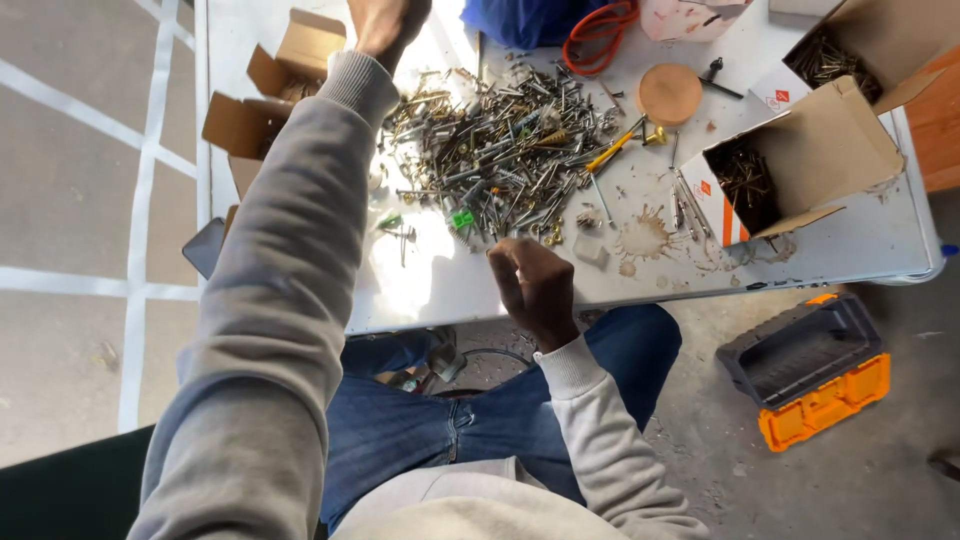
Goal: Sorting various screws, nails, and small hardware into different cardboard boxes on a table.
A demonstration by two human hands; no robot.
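A big heap of mixed screws, nails and bolts (500, 150) lies on the white table (850, 240). My left hand (385, 22) is stretched far out over the table's back left, beside an open cardboard box (300, 55); its fingers are cut off by the frame's top edge. My right hand (535, 285) rests at the table's near edge, just below the heap, with fingers curled in as if pinching something small that I cannot make out.
Two open cardboard boxes of dark screws (770, 170) (850, 50) stand at the right. A round wooden disc (668, 93), an orange cable (598, 35) and a blue bag (525, 18) lie at the back. A grey-and-orange toolbox (810, 370) sits on the floor.
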